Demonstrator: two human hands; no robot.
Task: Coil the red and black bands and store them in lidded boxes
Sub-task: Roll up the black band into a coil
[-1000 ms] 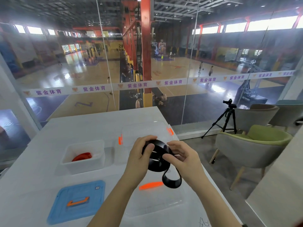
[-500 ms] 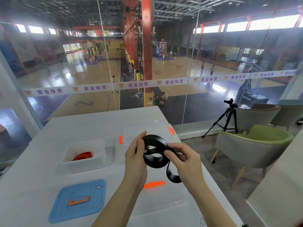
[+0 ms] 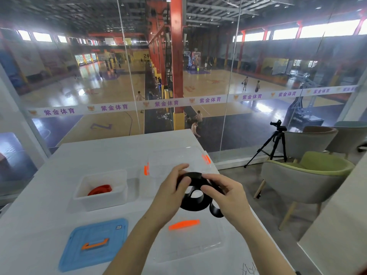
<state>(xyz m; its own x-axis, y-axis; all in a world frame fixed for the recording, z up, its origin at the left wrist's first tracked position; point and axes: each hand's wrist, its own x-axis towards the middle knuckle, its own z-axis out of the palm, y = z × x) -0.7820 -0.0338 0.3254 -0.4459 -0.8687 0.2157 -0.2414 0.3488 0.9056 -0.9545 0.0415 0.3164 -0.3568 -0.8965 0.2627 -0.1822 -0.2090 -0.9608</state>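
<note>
Head view: both hands, left hand (image 3: pixel 170 192) and right hand (image 3: pixel 228 197), fingers pinching black band (image 3: pixel 195 203) at frame centre, keeping coil tight above clear lid (image 3: pixel 190 243).

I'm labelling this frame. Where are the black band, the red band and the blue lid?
black band (image 3: pixel 195 204): head view, lower curve of its coil between the hands.
red band (image 3: pixel 100 189): head view, top of the coil inside the white box.
blue lid (image 3: pixel 79 253): head view, flat surface left of its orange handle.
</note>
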